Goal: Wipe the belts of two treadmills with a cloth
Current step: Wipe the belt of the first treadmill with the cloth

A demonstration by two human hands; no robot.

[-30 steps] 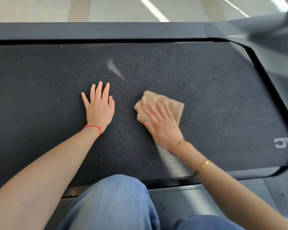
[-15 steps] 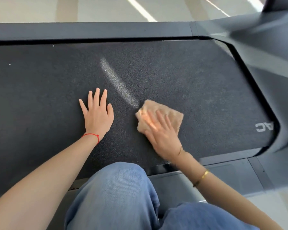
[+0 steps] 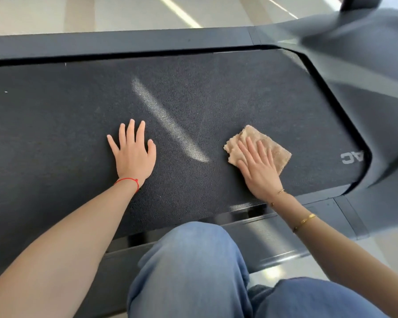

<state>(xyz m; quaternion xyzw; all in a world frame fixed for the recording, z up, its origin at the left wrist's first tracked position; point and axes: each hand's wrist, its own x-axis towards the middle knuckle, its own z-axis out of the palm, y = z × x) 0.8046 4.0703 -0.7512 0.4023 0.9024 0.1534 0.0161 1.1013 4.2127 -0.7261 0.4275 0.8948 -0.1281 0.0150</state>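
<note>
The right hand (image 3: 257, 166), fingers spread and pressing flat, has slid the tan fuzzy cloth (image 3: 260, 149) rightward across the dark textured treadmill belt (image 3: 55, 134), away from the flat, bracing left hand (image 3: 133, 154), so wiping now nears the belt's right end.

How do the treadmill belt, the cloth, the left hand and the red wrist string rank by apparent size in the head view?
1. treadmill belt
2-3. left hand and cloth: look alike, and the cloth is partly covered, so not ranked
4. red wrist string
</note>
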